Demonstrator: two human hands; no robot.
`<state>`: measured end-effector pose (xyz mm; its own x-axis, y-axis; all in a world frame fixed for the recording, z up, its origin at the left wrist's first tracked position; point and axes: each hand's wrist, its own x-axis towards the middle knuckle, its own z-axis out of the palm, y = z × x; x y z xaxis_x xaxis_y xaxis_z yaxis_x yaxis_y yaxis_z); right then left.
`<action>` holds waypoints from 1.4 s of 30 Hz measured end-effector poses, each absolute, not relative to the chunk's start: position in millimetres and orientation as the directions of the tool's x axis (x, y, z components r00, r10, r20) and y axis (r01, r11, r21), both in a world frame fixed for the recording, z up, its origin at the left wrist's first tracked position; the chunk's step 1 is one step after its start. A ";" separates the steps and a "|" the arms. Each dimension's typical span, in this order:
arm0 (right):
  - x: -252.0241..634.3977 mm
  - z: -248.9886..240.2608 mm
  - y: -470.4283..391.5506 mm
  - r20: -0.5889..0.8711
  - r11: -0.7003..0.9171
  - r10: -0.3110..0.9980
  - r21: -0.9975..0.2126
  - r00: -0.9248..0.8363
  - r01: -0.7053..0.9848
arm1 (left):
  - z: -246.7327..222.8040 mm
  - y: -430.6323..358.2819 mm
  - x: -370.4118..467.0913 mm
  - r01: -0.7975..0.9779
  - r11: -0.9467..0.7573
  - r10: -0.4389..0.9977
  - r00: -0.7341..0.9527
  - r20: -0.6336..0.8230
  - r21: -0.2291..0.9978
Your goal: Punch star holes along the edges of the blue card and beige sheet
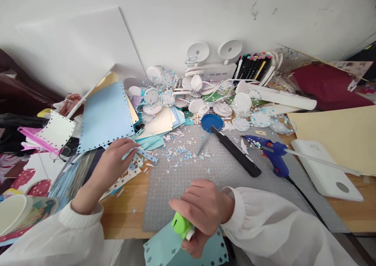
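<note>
1. While the right hand (199,215) grips a green punch (182,223), the left hand (113,160) is well apart from it, farther forward and to the left.
2. The right hand's fingers wrap over the punch, with the thumb below; the punch is over a teal sheet (164,244), and I cannot tell whether paper sits in its slot.
3. The teal sheet is below the right hand, at the near edge of the surface (126,219), with small cut-out shapes along its edges.
4. The left hand is curled down at some strips (147,154) of punched paper; I cannot tell whether the fingers pinch one.
5. Just beyond the left hand, a blue sheet (105,113) leans, its edges punched too.
6. Between the hands and farther forward, confetti (178,154) lies scattered on a grey mat (164,195).
7. Forward and right of the right hand, a black knife (236,150) lies at a slant, its far end at a blue lid (212,122).
8. Farther right of that hand are a blue glue gun (274,156) and a white box (326,172).
9. Well left of the left hand stands a cup (41,209).
10. Far ahead of both hands are dark pens (252,66).
</note>
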<state>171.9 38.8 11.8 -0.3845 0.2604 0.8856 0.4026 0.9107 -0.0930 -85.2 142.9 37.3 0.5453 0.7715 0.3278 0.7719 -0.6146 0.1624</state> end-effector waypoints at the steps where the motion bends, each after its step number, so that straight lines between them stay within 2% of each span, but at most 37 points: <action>1: 171.9 12.1 39.0 0.884 0.911 0.262 -0.094 -0.387 0.402 | 36.8 145.8 -76.8 0.738 -0.653 0.743 0.582 0.331 0.170; 4: 172.6 11.9 40.3 0.878 0.910 0.266 -0.093 -0.398 0.404 | 34.0 158.6 -50.8 0.669 -0.725 0.680 0.659 0.322 0.163; 8: 173.9 10.5 42.9 0.876 0.908 0.280 -0.109 -0.392 0.404 | 28.5 176.9 -25.8 0.604 -0.793 0.607 0.771 0.192 0.082; 11: 174.5 9.6 44.2 0.874 0.908 0.287 -0.117 -0.392 0.403 | 26.5 184.4 -18.0 0.603 -0.798 0.600 0.793 0.112 0.004; 15: 174.7 9.9 44.3 0.877 0.907 0.277 -0.103 -0.392 0.409 | 27.4 186.5 -17.3 0.602 -0.797 0.596 0.797 0.102 -0.050; 22: 173.8 11.4 43.5 0.873 0.909 0.278 -0.104 -0.402 0.403 | 30.2 182.4 -23.0 0.583 -0.812 0.581 0.809 0.089 -0.002; 29: 173.0 11.0 43.6 0.873 0.909 0.280 -0.107 -0.399 0.403 | 32.7 179.4 -23.2 0.599 -0.799 0.592 0.798 0.114 -0.041; 35: 172.7 8.7 43.1 0.860 0.908 0.284 -0.099 -0.425 0.406 | 26.2 186.7 -10.8 0.631 -0.771 0.633 0.744 0.214 0.087; 42: 170.6 7.5 43.3 0.864 0.903 0.284 -0.096 -0.415 0.419 | 13.4 192.4 -0.2 0.629 -0.771 0.633 0.738 0.235 0.102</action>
<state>170.6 43.3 7.5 -0.4155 0.2839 0.8642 0.4185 0.9032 -0.0956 -0.2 192.4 13.4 0.7378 0.6327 0.2350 0.6287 -0.7710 0.1019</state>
